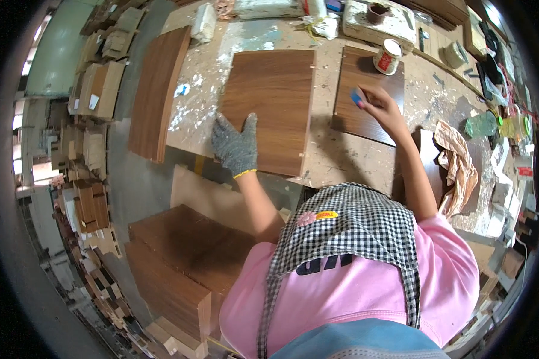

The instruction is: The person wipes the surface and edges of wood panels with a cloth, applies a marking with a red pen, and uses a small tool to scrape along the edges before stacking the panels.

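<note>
My left hand (236, 143), in a grey knit glove with a yellow cuff edge, lies flat on the near left part of a brown wood-grain board (269, 102), thumb apart from the fingers. My right hand (380, 109) is bare and pinches a small blue piece (357, 96), too blurred to tell its kind. That hand is raised over a smaller, darker brown board (356, 78) to the right. A white and red can (387, 57) stands on the far right corner of this board.
Stacked brown boards (160, 96) stand at the worktable's left edge, with another stack (188, 257) lower beside me. To the right lie a crumpled tan cloth (455, 161) and a green bottle-like container (481, 124). A paint-spattered block (374, 27) carries a small brown pot (378, 13).
</note>
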The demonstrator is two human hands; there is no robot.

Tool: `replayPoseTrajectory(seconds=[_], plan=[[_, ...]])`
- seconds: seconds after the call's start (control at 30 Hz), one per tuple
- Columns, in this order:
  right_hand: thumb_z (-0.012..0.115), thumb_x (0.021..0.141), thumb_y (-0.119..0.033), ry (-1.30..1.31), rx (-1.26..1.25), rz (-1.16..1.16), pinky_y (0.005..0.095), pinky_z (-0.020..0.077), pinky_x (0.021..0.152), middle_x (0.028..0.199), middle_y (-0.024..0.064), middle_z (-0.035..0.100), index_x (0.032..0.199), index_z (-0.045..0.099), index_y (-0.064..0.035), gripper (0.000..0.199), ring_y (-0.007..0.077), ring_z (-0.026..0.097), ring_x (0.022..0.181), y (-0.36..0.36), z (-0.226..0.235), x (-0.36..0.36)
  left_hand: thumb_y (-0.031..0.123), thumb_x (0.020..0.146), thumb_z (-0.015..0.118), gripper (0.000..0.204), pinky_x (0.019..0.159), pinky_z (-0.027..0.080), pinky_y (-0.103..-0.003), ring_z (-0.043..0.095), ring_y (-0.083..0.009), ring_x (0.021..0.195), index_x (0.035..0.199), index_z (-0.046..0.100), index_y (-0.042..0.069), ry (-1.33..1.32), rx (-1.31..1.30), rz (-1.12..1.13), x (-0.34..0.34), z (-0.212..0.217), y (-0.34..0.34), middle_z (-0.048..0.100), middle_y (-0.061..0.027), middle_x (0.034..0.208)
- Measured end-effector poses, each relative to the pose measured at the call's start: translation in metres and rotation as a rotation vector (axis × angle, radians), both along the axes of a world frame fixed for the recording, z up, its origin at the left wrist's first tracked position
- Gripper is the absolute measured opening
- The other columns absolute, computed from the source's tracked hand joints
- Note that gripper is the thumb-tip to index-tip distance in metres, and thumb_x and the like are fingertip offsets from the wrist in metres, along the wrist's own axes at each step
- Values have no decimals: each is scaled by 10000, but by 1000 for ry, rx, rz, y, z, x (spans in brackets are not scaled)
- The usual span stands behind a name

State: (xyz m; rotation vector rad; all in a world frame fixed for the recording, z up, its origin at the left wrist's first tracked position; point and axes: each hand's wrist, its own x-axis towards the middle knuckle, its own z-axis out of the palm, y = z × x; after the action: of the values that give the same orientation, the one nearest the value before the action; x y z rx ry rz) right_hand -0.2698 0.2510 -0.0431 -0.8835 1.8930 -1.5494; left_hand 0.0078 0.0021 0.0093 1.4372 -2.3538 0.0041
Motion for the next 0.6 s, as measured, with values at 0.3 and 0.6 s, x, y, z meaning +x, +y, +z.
replayPoseTrajectory(seconds=[0.3, 0.6], plan=[[490, 1018, -228, -952, -145, 208, 420, 431, 1135, 1324, 133, 551, 1358, 491, 51, 439, 233, 552, 1230, 35, 24, 116, 428, 1021, 489, 581, 1110, 374, -426, 471, -382, 1344, 1404, 516, -8, 393, 442, -62, 96, -4, -36, 508, -238, 1453], [393, 1045, -288, -622, 56, 360, 315, 379, 899, 1046, 47, 477, 1215, 514, -41, 324, 163, 421, 972, -45, 42, 191, 369, 1033, 486, 524, 1095, 392, -382, 518, -336, 1318, 1337, 577, -47, 320, 605, -128, 116, -21, -65, 585, -198, 1397]])
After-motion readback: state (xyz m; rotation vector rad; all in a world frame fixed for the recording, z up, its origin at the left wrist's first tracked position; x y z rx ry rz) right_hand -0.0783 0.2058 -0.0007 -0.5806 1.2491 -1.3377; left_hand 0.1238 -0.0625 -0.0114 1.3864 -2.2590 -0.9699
